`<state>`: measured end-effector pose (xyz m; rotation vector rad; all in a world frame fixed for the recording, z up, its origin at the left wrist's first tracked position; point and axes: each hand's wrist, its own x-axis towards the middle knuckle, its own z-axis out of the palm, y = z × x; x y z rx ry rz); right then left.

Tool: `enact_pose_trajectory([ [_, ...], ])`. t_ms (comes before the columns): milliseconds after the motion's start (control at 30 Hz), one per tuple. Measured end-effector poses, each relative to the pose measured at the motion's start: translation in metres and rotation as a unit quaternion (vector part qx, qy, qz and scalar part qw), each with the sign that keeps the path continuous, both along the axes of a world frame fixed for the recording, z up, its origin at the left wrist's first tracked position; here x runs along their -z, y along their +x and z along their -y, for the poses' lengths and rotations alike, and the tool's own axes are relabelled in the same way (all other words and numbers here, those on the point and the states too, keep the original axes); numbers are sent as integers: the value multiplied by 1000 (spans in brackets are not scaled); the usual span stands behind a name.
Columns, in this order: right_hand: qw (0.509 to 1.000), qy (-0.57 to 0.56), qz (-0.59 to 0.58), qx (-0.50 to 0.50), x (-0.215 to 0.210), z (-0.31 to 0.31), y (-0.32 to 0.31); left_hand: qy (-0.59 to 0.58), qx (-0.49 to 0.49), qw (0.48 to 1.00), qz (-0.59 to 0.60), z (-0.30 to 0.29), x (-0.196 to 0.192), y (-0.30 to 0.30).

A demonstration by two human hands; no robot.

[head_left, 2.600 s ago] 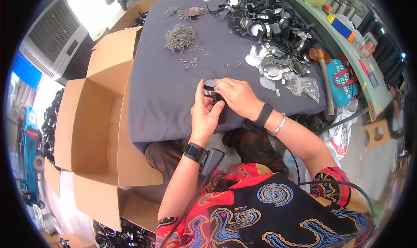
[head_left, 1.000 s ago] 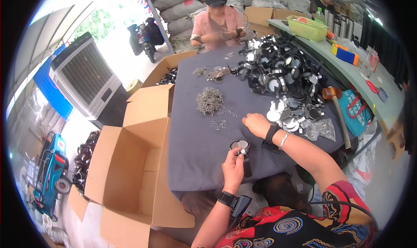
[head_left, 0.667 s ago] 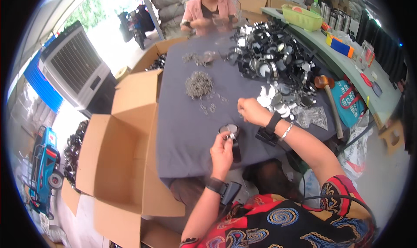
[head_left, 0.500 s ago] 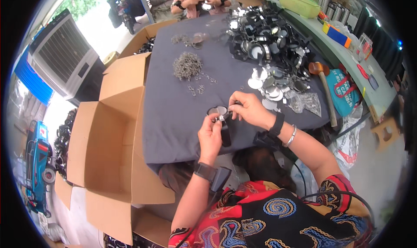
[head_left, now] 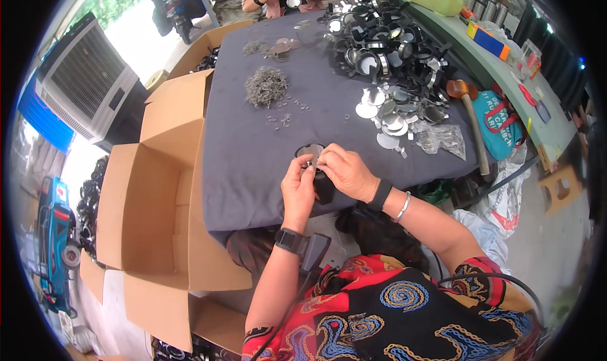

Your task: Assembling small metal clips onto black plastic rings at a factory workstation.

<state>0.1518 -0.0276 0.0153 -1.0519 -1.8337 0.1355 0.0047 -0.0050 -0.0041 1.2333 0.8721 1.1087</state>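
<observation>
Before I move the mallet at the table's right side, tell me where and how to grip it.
Probably best by the near part of its slim handle, coming from the person's side with the right hand once free. The handle points back that way, while the bulky orange-brown head lies at the far end. The teal bag close along the right makes that side tighter.
</observation>
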Motion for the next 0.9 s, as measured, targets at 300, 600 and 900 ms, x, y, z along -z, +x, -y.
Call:
enact_pose_trajectory([
  [300,987,-112,-111,-18,-7,-1,-9,35,-28,999,-5,4,-2,1],
  [600,957,-160,183,161,-40,30,80,8,-38,998,-44,5,-9,5],
  [900,858,-167,410,260,-18,56,176,17,-40,998,-49,4,-10,6],
])
